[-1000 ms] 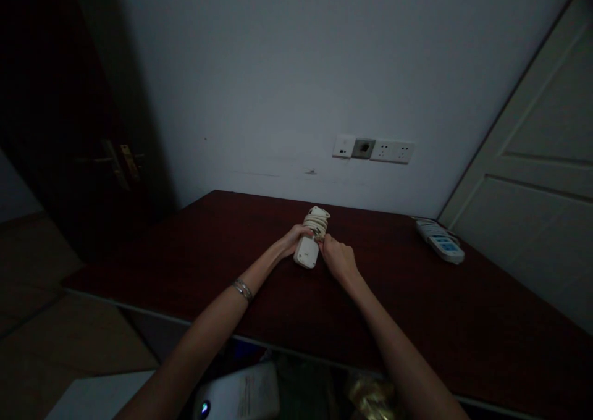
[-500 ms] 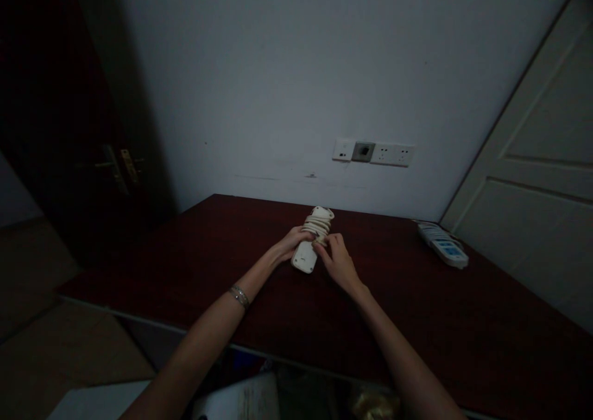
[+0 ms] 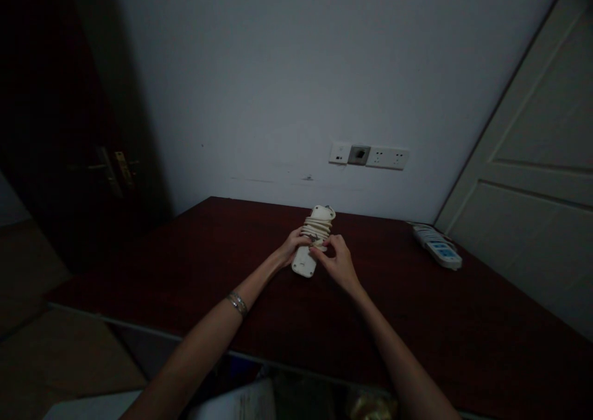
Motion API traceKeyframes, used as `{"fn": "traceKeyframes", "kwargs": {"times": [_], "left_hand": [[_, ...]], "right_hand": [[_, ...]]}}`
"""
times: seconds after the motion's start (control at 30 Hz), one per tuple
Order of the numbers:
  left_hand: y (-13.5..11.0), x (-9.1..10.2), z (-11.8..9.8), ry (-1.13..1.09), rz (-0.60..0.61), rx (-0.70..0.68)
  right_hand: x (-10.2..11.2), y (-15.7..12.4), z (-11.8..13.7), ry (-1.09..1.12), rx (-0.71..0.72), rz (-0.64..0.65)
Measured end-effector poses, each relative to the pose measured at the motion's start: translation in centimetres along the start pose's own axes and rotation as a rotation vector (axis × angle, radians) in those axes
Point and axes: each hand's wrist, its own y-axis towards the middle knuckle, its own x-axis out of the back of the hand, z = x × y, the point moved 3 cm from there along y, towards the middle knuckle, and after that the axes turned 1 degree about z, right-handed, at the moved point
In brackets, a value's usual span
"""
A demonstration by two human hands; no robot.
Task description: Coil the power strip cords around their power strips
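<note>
A white power strip (image 3: 304, 264) is held tilted over the dark red table, its screw-dotted underside facing me. Its white cord (image 3: 317, 225) is wound in several turns around the middle. My left hand (image 3: 291, 247) grips the strip from the left side, thumb lying over the front by the coils. On the other side, my right hand (image 3: 339, 259) is closed, thumb and fingers pinching at the lower end of the wound cord, where the plug seems to be. The fingers partly hide that spot, and the room is dim.
A second power strip (image 3: 438, 247) with its cord wrapped lies at the right of the table (image 3: 208, 241). Wall sockets (image 3: 369, 155) are set above the table's back edge. A white panelled door (image 3: 542, 160) stands at the right, a dark door (image 3: 50, 130) at the left.
My right thumb and fingers have shifted slightly at the lower end of the coil, uncovering more of it. My left hand keeps its hold. The view has turned a little.
</note>
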Motion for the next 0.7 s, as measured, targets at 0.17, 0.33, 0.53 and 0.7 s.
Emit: {"fn": "traceKeyframes", "kwargs": {"times": [0.17,0.33,0.53,0.7], "left_hand": [[-0.1,-0.4,-0.2,-0.090,0.016,-0.038],[0.1,-0.3,0.3,-0.040,-0.007,-0.026],[0.1,-0.5,0.7,-0.014,-0.069,-0.021],[-0.1,-0.7,0.8,-0.001,-0.065,0.021]], "right_hand": [[0.4,0.2,0.3,-0.040,-0.028,-0.052],[0.4,-0.1,0.6,-0.144,-0.083,-0.078],[0.4,-0.6,0.9,-0.283,-0.166,-0.089],[0.7,-0.5,0.2,-0.251,-0.202,-0.099]]}}
